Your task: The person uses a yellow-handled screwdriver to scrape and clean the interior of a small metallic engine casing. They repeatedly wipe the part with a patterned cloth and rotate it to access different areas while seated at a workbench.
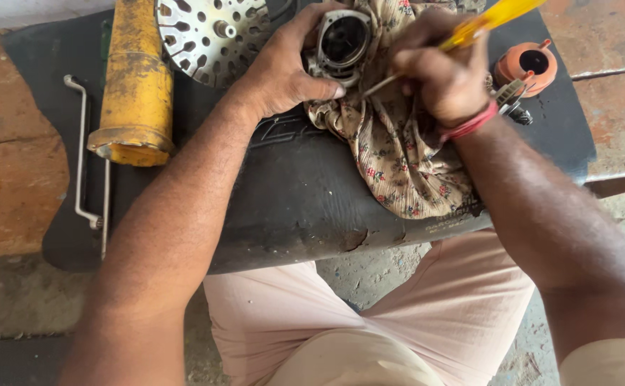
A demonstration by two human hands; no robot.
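My left hand (284, 68) grips a grey metal housing with a round dark bore (342, 41), held over a floral rag (398, 154). My right hand (437, 75) is closed around a screwdriver with a yellow translucent handle (495, 18); its metal shaft (378, 86) angles down to the lower edge of the housing, next to my left thumb. The rag drapes under both hands onto a black rubber sheet (291, 193). A red thread band circles my right wrist.
A drilled metal disc (209, 32) lies behind my left hand. A worn yellow cylinder (135, 78) and a bent metal rod (80, 150) rest at the left. An orange round part (528, 66) and small metal fittings (510, 95) sit at the right. My knees are below.
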